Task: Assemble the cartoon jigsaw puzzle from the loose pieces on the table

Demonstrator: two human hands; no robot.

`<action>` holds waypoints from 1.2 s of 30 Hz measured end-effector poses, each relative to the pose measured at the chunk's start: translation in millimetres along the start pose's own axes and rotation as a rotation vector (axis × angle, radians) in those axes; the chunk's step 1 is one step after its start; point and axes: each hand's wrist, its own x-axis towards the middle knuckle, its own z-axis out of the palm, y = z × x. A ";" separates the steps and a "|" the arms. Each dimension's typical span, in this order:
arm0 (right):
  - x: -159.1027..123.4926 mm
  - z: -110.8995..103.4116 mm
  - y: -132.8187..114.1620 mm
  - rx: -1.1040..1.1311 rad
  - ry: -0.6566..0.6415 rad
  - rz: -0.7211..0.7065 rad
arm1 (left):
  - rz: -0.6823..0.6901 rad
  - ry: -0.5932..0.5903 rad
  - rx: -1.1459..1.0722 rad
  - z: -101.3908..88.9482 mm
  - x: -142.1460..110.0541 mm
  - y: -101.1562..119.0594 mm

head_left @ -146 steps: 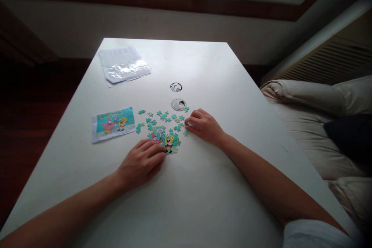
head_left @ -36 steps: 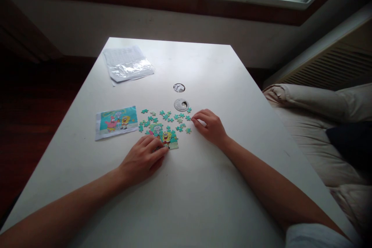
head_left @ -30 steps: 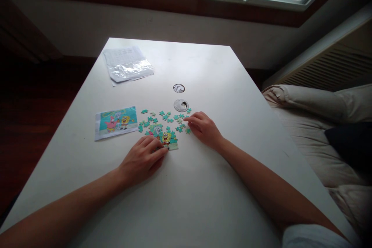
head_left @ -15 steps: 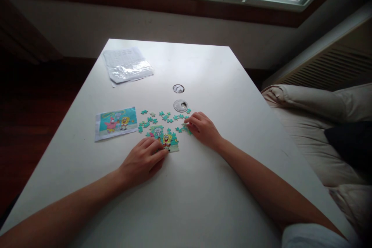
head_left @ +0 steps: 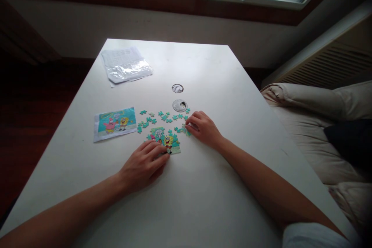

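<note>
A partly joined jigsaw puzzle (head_left: 176,149) with cartoon figures lies on the white table. My left hand (head_left: 145,161) rests on its lower left part, fingers stretched over it and hiding that corner. Just right of the puzzle, my right hand (head_left: 203,128) has its thumb and forefinger pinched at a small green puzzle piece, mostly covered by the fingertips. Loose teal puzzle pieces (head_left: 165,117) are scattered behind and beside the joined part.
Left of the pieces lies a printed picture sheet (head_left: 117,124) with the same figures. Papers in a clear plastic sleeve (head_left: 128,66) lie at the far left. Two round table inserts (head_left: 178,105) sit behind the pieces. A beige sofa (head_left: 302,124) stands at the right.
My right hand has moved left from the outer loose pieces and its fingers have closed at one beside the puzzle. My left hand stays on the puzzle, which has shifted slightly.
</note>
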 end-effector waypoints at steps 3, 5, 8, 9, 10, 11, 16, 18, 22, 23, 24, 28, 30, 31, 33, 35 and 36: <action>-0.6 -2.7 -0.1 0.046 -0.009 -0.002 | 0.004 0.006 -0.007 -1.0 1.2 1.2; -1.0 -3.4 0.3 0.068 -0.008 0.002 | 0.001 0.011 -0.002 -2.3 2.3 1.8; -1.5 -2.6 1.4 0.083 0.007 0.011 | 0.002 0.014 0.000 -3.7 3.7 2.1; -1.6 -2.2 1.6 0.086 0.010 0.014 | 0.003 0.013 0.000 -3.8 4.0 2.0; -1.6 -1.8 1.7 0.089 0.012 0.016 | 0.004 0.009 0.001 -3.6 4.1 2.0; -1.6 -1.6 1.6 0.090 0.014 0.018 | 0.003 0.004 0.003 -3.3 4.0 2.0; -0.8 -2.8 -0.3 0.098 0.017 0.028 | 0.038 -0.058 0.001 -0.6 2.4 2.3; -0.6 -3.3 -1.1 0.109 0.024 0.035 | 0.084 -0.104 -0.006 0.1 1.7 2.7; -1.1 -2.8 -1.8 0.170 0.038 0.070 | 0.131 -0.152 -0.006 1.1 0.7 2.9; -1.3 -2.6 -1.6 0.187 0.041 0.078 | 0.133 -0.152 -0.008 1.4 0.4 2.7; -1.6 -2.3 -1.4 0.200 0.044 0.087 | 0.133 -0.151 -0.010 1.9 0.1 2.5; -2.6 -1.4 0.0 0.225 0.063 0.119 | 0.132 -0.152 -0.020 3.8 -1.0 1.4; -2.8 -1.1 0.3 0.226 0.064 0.129 | 0.130 -0.155 -0.028 4.1 -1.1 1.1; -2.9 -1.0 0.2 0.224 0.062 0.130 | 0.130 -0.153 -0.033 3.9 -0.9 1.1; -3.0 -0.8 -0.1 0.219 0.053 0.129 | 0.128 -0.149 -0.045 3.2 -0.2 1.3; -3.0 -0.6 -0.4 0.215 0.044 0.126 | 0.127 -0.147 -0.055 2.3 0.5 1.5; -3.0 -0.6 -0.5 0.213 0.044 0.126 | 0.127 -0.147 -0.058 1.9 0.7 1.5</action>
